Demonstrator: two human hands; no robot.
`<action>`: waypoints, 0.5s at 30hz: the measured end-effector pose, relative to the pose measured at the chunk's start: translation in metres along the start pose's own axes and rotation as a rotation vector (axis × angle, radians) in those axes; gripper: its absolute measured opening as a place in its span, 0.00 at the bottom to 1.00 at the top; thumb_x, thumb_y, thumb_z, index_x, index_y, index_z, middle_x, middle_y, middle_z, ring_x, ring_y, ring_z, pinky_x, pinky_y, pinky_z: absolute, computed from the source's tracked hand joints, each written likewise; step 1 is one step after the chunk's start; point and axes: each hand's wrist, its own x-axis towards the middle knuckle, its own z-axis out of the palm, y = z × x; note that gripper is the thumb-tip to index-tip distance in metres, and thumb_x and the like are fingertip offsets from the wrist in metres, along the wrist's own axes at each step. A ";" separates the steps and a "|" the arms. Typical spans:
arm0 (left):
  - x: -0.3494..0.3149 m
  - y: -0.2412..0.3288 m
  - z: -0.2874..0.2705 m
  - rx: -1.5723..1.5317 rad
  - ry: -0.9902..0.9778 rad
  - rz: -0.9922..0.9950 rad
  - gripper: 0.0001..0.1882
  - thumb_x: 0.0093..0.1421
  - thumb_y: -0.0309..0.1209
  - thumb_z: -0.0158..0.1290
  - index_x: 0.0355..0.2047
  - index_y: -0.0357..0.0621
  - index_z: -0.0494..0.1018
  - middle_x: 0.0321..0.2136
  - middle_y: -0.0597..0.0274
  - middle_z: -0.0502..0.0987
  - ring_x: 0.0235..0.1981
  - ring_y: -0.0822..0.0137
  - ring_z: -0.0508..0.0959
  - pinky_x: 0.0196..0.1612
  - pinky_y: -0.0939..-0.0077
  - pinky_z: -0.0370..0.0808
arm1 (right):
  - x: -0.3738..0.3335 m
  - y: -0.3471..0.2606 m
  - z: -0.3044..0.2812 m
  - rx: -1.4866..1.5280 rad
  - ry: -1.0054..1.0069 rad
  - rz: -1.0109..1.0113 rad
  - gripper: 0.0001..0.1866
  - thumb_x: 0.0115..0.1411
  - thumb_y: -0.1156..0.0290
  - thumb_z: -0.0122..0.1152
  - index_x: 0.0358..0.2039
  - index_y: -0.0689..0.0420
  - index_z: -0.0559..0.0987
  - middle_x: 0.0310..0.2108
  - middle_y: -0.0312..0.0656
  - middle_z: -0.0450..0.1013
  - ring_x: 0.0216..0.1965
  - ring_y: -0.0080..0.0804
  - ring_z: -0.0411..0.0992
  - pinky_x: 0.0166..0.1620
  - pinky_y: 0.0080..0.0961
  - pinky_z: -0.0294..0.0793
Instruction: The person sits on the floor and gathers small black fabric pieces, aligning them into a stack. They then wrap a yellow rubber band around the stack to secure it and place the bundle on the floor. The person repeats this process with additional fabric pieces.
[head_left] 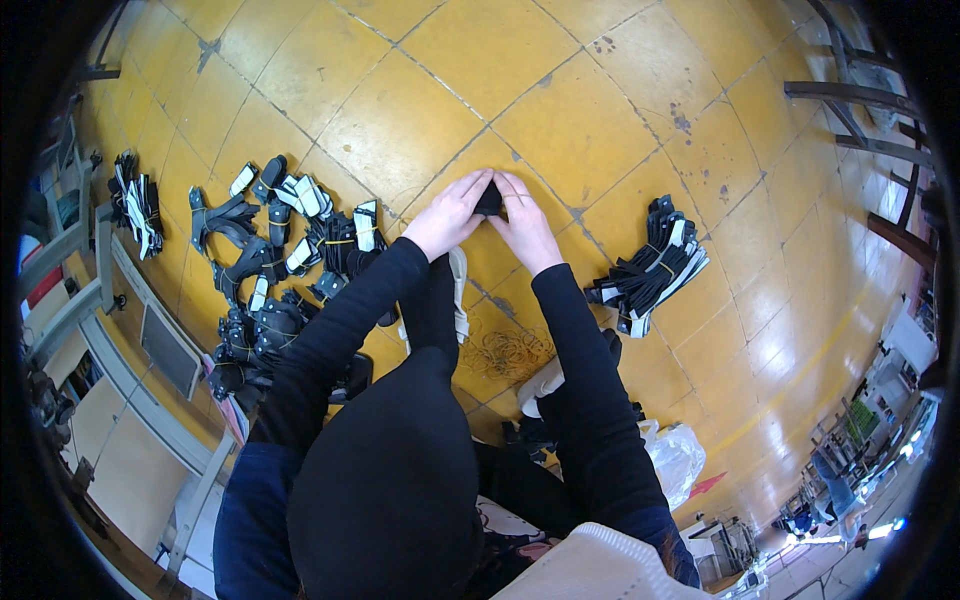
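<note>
My left hand (447,217) and my right hand (527,222) meet in front of me above the floor. Between them they grip a small black piece (488,199), with the fingertips of both hands closed around its upper end. Most of it is covered by the fingers, so its kind does not show. Below and to the right of my hands, a tangle of thin rubber bands (505,355) lies on the floor.
Banded bundles of black straps with white tags (340,240) lie to my left, over a pile of black parts (262,335). Another banded strap bundle (655,265) lies to the right, near a clear plastic bag (675,460). A grey metal frame (130,370) stands at the left.
</note>
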 end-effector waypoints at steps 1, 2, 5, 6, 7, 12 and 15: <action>0.001 -0.002 -0.002 0.014 -0.001 0.026 0.36 0.50 0.24 0.59 0.61 0.35 0.60 0.57 0.45 0.67 0.58 0.47 0.68 0.61 0.62 0.67 | 0.000 0.000 0.000 -0.003 0.001 -0.005 0.38 0.50 0.80 0.66 0.62 0.59 0.63 0.58 0.52 0.65 0.58 0.49 0.66 0.57 0.36 0.70; 0.001 -0.005 -0.003 0.025 -0.023 0.032 0.36 0.50 0.25 0.59 0.60 0.35 0.61 0.56 0.45 0.67 0.57 0.47 0.69 0.61 0.62 0.67 | 0.000 0.000 0.000 0.015 -0.003 0.017 0.39 0.50 0.80 0.66 0.63 0.58 0.62 0.58 0.52 0.65 0.58 0.49 0.66 0.57 0.36 0.70; 0.006 -0.014 -0.010 0.081 -0.092 0.117 0.35 0.50 0.28 0.61 0.59 0.35 0.62 0.55 0.45 0.68 0.56 0.48 0.70 0.59 0.62 0.68 | -0.001 0.000 0.000 0.041 -0.010 0.055 0.44 0.50 0.80 0.66 0.66 0.57 0.58 0.58 0.52 0.65 0.57 0.50 0.67 0.57 0.35 0.70; 0.009 -0.017 -0.012 0.092 -0.105 0.146 0.35 0.49 0.29 0.61 0.58 0.35 0.63 0.54 0.45 0.68 0.55 0.48 0.70 0.59 0.62 0.68 | -0.001 0.000 0.001 0.030 -0.006 0.049 0.44 0.50 0.80 0.66 0.67 0.56 0.56 0.58 0.53 0.65 0.57 0.50 0.67 0.57 0.35 0.70; 0.012 -0.019 -0.014 0.098 -0.112 0.174 0.35 0.48 0.30 0.62 0.57 0.35 0.64 0.53 0.45 0.69 0.55 0.48 0.71 0.58 0.62 0.69 | -0.002 0.000 0.001 0.019 -0.005 0.061 0.45 0.50 0.80 0.66 0.68 0.56 0.55 0.59 0.53 0.65 0.57 0.50 0.67 0.57 0.35 0.70; 0.026 -0.016 -0.022 -0.081 -0.042 0.070 0.33 0.47 0.34 0.64 0.53 0.34 0.68 0.48 0.46 0.74 0.50 0.51 0.76 0.55 0.64 0.72 | -0.006 0.002 -0.005 0.033 0.155 0.072 0.36 0.55 0.81 0.57 0.65 0.59 0.59 0.59 0.54 0.63 0.60 0.48 0.65 0.60 0.37 0.67; 0.025 0.001 -0.026 -0.707 -0.034 -0.377 0.28 0.53 0.34 0.62 0.51 0.32 0.70 0.48 0.48 0.77 0.47 0.58 0.79 0.55 0.69 0.73 | -0.005 0.004 -0.023 0.445 0.381 0.201 0.28 0.57 0.83 0.47 0.60 0.62 0.64 0.62 0.52 0.61 0.62 0.45 0.62 0.64 0.41 0.63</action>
